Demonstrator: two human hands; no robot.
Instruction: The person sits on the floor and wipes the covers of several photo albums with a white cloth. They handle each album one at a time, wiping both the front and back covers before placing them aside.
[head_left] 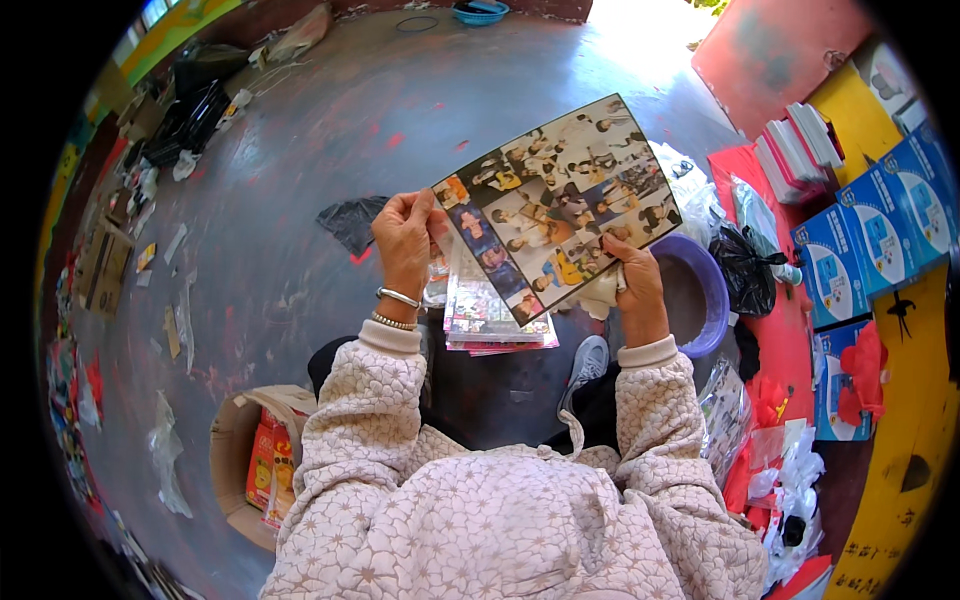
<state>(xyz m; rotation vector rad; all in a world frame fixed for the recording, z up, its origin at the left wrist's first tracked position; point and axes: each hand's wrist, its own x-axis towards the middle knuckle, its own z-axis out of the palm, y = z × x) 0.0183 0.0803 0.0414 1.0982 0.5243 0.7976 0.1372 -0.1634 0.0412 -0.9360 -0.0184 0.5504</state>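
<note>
Both hands hold up one large photo sheet (a collage of many small pictures), tilted, between them. Left hand is pinched on its left corner, thumb on the front face; right hand grips its lower right edge, also bunching a white cloth in the palm. Just below the sheet, between the wrists, lies a stack of more printed sheets. Right of the right hand, nearly touching, sits a purple basin; contents not clear. Below and left of the left hand is an open cardboard box with red and yellow packets inside. Blue boxes are stacked far right.
</note>
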